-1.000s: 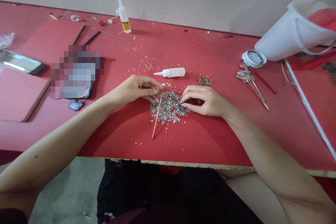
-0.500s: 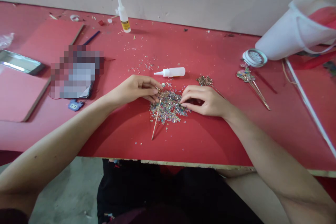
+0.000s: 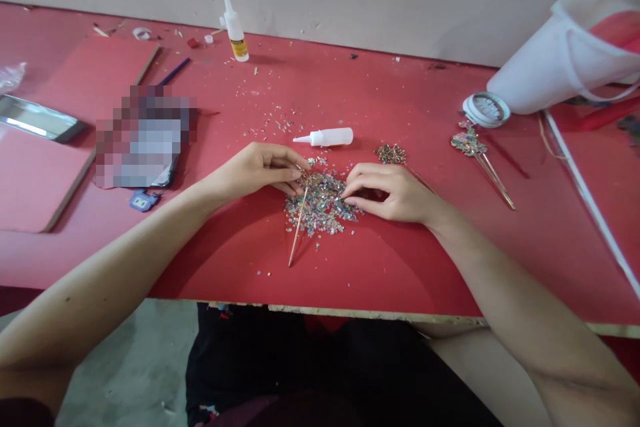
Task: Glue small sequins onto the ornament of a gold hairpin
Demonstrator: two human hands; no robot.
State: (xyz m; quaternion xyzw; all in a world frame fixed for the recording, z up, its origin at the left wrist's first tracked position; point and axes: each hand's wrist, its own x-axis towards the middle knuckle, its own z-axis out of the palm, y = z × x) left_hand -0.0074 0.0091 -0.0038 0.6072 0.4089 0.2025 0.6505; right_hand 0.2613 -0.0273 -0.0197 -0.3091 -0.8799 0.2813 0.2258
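Between the fingers of my left hand (image 3: 273, 172) is the ornate head of a gold hair stick (image 3: 299, 227), its pin slanting down toward the table's front edge. Shiny multicoloured flakes (image 3: 325, 210) lie in a pile beneath it. At the pile's right side, my right hand (image 3: 385, 192) has thumb and forefinger closed together; whether a flake is between them is too small to see. Behind that hand lies a second gold hair stick (image 3: 391, 154), partly hidden by it. A white glue bottle (image 3: 333, 138) lies on its side just beyond the pile.
Another glue bottle (image 3: 237, 37) stands upright near the wall. To the right are a decorated hair stick (image 3: 470, 143), a round white container (image 3: 485, 111) and a tilted white bucket (image 3: 530, 73). At left lie boards (image 3: 40, 180), a dark-framed glassy object (image 3: 37, 119) and a blurred item (image 3: 150, 140).
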